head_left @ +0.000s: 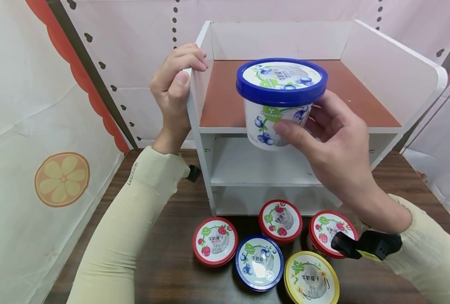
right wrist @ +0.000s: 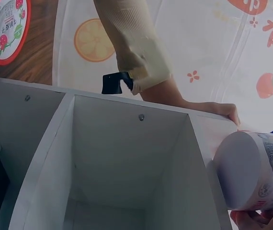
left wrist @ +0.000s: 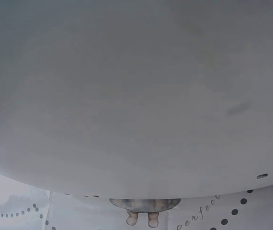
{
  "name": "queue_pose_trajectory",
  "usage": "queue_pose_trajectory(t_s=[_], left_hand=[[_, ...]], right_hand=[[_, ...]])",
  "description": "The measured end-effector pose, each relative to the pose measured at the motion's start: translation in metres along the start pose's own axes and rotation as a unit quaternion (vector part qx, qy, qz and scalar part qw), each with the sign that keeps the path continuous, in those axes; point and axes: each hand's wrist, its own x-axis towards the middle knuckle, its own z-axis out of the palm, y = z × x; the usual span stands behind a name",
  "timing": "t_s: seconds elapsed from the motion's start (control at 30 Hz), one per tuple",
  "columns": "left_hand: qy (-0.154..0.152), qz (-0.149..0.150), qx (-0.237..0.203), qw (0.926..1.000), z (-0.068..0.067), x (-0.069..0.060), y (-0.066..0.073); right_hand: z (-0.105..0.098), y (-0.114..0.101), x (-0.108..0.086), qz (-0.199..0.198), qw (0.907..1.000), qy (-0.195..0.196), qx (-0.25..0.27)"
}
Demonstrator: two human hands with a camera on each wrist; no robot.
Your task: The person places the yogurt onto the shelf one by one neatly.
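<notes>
My right hand point(head_left: 336, 145) holds a white tub with a blue lid and blueberry print point(head_left: 282, 97), thumb in front and fingers behind. It is upright, in front of the brown top deck of a small white shelf unit point(head_left: 263, 164). In the right wrist view, the tub's pale base point(right wrist: 237, 170) shows beside the shelf's upper edge. With fingers curled over the rim, my left hand point(head_left: 177, 84) grips the shelf's left side panel point(head_left: 194, 99). The left wrist view is mostly filled by a pale panel surface point(left wrist: 136, 105).
Before the shelf, on the dark wooden table point(head_left: 164, 261), stand red-lidded strawberry tubs point(head_left: 215, 241), another blue-lidded tub point(head_left: 260, 262) and a yellow-lidded tub point(head_left: 311, 278). Raised side walls point(head_left: 396, 71) and a back wall point(head_left: 278, 40) enclose the top deck. A printed sheet point(head_left: 38, 105) hangs at left.
</notes>
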Motion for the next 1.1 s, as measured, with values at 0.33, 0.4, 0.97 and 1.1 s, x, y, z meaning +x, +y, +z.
queue_pose_trajectory(t_s=[0.33, 0.4, 0.97, 1.1], left_hand=[[-0.004, -0.003, 0.001, 1.0, 0.001, -0.001, -0.001], [-0.002, -0.003, 0.001, 1.0, 0.001, -0.001, -0.001], [-0.001, -0.008, 0.003, 1.0, -0.001, -0.001, -0.003], [-0.001, -0.007, 0.002, 1.0, -0.002, -0.001, -0.004]], right_hand=[[0.0, -0.003, 0.005, 0.016, 0.9992, -0.004, -0.038], [0.0, -0.002, 0.006, 0.019, 0.9989, -0.008, -0.043], [0.001, 0.002, 0.015, 0.034, 0.9961, -0.018, -0.079], [0.002, 0.002, 0.018, 0.035, 0.9956, -0.022, -0.084]])
